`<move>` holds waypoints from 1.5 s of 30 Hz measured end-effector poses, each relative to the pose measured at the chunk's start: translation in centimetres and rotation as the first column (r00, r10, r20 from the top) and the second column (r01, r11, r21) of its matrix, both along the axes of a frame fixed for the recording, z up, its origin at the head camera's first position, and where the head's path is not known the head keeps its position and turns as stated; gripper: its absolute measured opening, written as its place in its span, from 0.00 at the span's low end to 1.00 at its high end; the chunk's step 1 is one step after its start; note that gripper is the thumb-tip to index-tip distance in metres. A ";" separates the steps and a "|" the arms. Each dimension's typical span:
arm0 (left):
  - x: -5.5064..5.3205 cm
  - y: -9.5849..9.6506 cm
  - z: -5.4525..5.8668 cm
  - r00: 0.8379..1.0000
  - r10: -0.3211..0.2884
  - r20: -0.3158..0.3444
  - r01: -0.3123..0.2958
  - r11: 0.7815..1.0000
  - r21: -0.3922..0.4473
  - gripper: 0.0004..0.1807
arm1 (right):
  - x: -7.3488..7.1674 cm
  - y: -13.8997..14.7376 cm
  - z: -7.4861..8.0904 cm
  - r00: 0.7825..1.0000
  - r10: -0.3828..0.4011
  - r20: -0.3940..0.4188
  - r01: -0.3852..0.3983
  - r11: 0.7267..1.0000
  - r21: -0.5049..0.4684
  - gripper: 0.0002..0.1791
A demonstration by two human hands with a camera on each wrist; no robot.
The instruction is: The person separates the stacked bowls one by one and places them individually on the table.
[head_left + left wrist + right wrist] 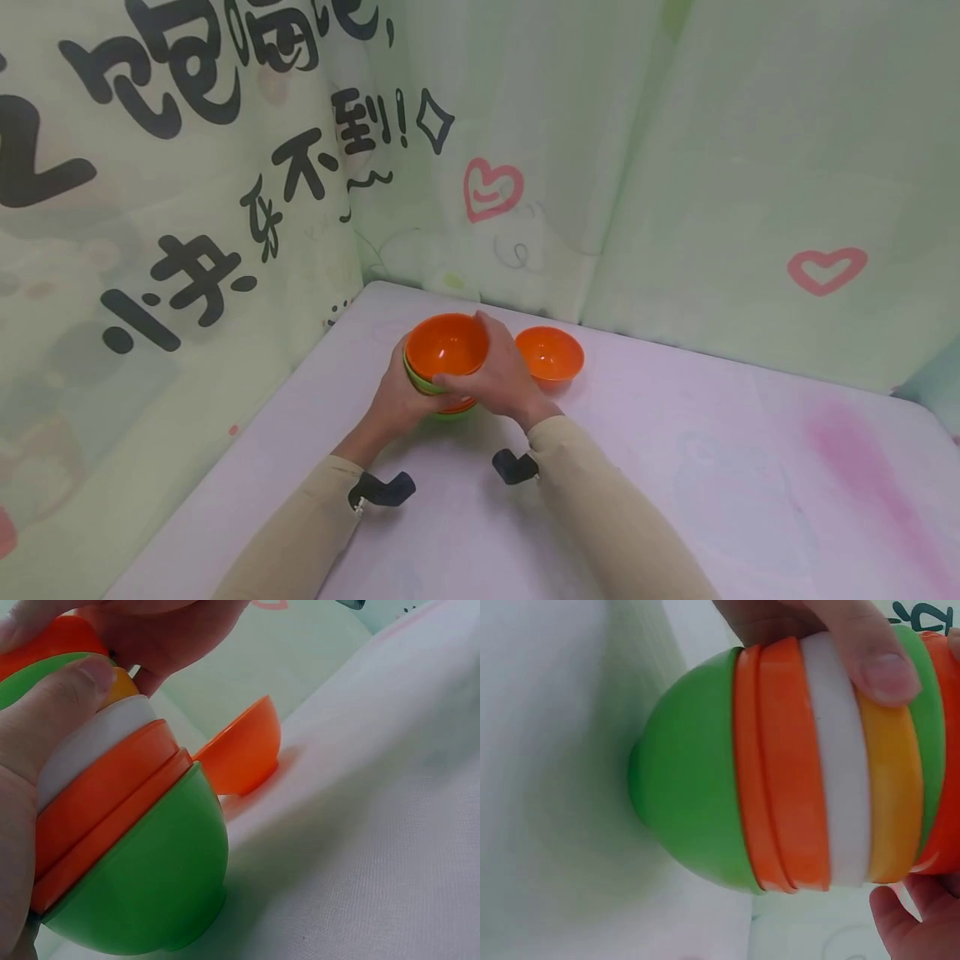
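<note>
In front of me I see a pale green cloth backdrop (697,200) hanging in soft folds behind the counter (675,500). On my left, a cream-coloured cloth (52,367) meets it in a corner, and bold black Chinese lettering (201,92) runs across both, ending in an outlined four-pointed star (435,122). Past that I see a pink heart with a smile (492,192), and further right a plain pink heart (827,271). My counter has a whitish, faintly lilac woven cover, with a blurry pink smear (862,467) towards its right end.
</note>
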State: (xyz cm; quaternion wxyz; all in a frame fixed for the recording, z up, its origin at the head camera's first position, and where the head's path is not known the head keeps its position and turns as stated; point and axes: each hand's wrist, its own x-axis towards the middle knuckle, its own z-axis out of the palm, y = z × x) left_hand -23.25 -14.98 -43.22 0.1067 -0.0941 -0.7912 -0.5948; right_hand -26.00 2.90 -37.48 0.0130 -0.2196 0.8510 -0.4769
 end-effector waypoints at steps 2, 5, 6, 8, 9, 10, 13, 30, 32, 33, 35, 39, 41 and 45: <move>-0.1 0.0 -0.1 1.000 -0.005 -0.008 0.005 1.000 0.000 0.55 | 0.0 0.1 0.2 1.000 -0.011 -0.010 0.011 1.000 -0.005 0.56; 0.0 0.0 -0.1 1.000 -0.024 -0.018 0.025 1.000 0.013 0.54 | -0.1 0.4 0.7 0.999 -0.024 -0.037 0.023 1.000 -0.012 0.56; -0.1 0.0 -0.1 0.999 -0.032 -0.021 0.032 0.999 0.020 0.54 | -0.2 0.5 0.8 0.998 -0.027 -0.048 0.027 1.000 -0.015 0.55; 0.0 -0.1 -0.1 0.999 -0.039 -0.019 0.040 0.999 0.021 0.53 | -0.2 0.9 1.3 0.998 -0.036 -0.059 0.034 0.999 -0.027 0.55; 0.0 -0.1 -0.1 0.999 -0.041 -0.016 0.041 0.999 0.020 0.53 | -0.2 1.1 1.5 0.997 -0.041 -0.063 0.038 0.999 -0.037 0.55; 0.1 -0.1 0.0 0.999 -0.041 -0.008 0.041 0.999 0.017 0.53 | -0.3 1.3 1.7 0.997 -0.046 -0.059 0.043 0.998 -0.051 0.55; 0.2 -0.2 0.1 0.999 -0.042 -0.001 0.042 0.999 0.007 0.54 | -0.4 2.1 2.5 0.996 -0.067 -0.052 0.062 0.994 -0.088 0.55; 0.5 -0.4 -0.1 0.999 -0.004 0.040 0.004 1.000 0.005 0.64 | -2.1 9.8 3.3 0.954 -0.297 -0.032 0.293 0.953 -0.081 0.58; 0.5 -0.4 -0.1 0.999 0.001 0.033 -0.001 1.000 0.005 0.64 | -2.4 10.9 3.0 0.947 -0.319 -0.028 0.317 0.946 -0.073 0.58; 0.4 -0.3 -0.2 1.000 0.000 0.028 -0.001 1.000 0.004 0.63 | -2.5 11.5 2.9 0.943 -0.332 -0.025 0.330 0.941 -0.068 0.58; 0.4 -0.3 -0.2 1.000 0.001 0.022 -0.001 1.000 -0.001 0.63 | -2.7 12.6 2.6 0.935 -0.355 -0.018 0.354 0.934 -0.057 0.58; 0.3 -0.2 -0.4 1.000 0.001 0.017 -0.001 1.000 -0.006 0.62 | -3.0 14.8 1.6 0.914 -0.405 -0.005 0.405 0.914 -0.032 0.58; 0.3 -0.2 -0.4 1.000 0.002 0.016 -0.002 1.000 -0.007 0.62 | -3.1 15.7 1.1 0.902 -0.431 0.011 0.431 0.902 -0.023 0.59; 0.3 -0.2 -0.5 1.000 0.004 0.016 -0.004 1.000 -0.009 0.62 | -3.1 17.0 0.1 0.880 -0.472 0.044 0.473 0.881 -0.006 0.60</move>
